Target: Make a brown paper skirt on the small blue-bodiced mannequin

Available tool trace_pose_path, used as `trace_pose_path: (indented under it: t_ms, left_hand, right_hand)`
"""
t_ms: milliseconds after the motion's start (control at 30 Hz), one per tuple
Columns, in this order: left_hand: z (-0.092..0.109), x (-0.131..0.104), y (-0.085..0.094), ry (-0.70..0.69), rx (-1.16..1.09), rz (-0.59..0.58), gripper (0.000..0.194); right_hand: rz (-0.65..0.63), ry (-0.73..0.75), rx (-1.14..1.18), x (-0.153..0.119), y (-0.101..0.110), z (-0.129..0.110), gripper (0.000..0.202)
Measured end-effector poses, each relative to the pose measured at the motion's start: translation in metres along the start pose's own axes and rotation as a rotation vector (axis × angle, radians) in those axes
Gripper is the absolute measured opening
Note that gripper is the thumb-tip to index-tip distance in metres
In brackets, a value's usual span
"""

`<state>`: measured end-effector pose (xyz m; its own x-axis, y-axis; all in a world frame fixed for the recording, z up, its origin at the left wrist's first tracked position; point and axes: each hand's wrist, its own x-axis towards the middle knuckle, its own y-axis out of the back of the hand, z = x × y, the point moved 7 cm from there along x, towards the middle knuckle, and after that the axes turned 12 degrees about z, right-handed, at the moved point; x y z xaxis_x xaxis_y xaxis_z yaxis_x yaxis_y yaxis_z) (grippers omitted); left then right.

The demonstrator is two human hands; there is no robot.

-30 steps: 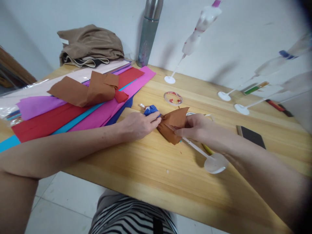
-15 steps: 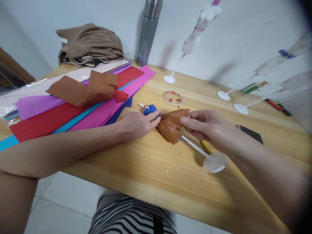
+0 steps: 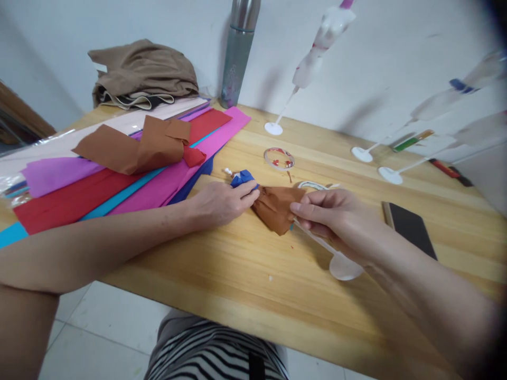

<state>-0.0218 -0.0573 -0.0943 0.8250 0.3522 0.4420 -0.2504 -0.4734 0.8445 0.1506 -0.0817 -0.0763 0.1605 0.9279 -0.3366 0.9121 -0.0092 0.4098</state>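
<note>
A small dress form lies on its side, dressed in a blue paper top (image 3: 243, 178) and a brown paper skirt (image 3: 274, 208) gathered at the waist. Its white stand, with a round base (image 3: 345, 266), points toward my right. My left hand (image 3: 225, 201) is closed around the form at the waist, fingers over the blue top's lower end. With thumb and fingers, my right hand (image 3: 330, 211) pinches the skirt's hem near the stand's rod. Most of the form's body is hidden under the paper and my left fingers.
Coloured paper sheets (image 3: 138, 198) and a brown paper piece (image 3: 158, 150) lie at left, before folded brown cloth (image 3: 146, 74). A bottle (image 3: 237, 63) stands behind. Dress forms (image 3: 307, 68) stand along the wall. A clear ring (image 3: 279, 158) and a dark phone-like slab (image 3: 410, 229) rest on the table.
My right hand has shifted slightly left and down along the hem. The brown skirt now spreads further over the rod. The left hand keeps its hold.
</note>
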Motion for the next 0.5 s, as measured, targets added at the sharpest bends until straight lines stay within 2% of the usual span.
trace_pose_path:
  t_ms: [133,367,500]
  left_hand:
    - [0.000,-0.002,-0.003,0.001,-0.006,0.020,0.047]
    - [-0.001,-0.002,0.003,-0.009,0.003,0.035,0.047]
    - [-0.002,-0.003,0.002,-0.012,0.026,0.050,0.050]
  right_hand:
    - [0.002,0.001,-0.013,-0.001,0.003,0.003,0.057]
    - [0.027,-0.022,-0.060,-0.002,0.009,0.013,0.056]
    - [0.013,0.069,-0.189,-0.003,0.010,0.011,0.051]
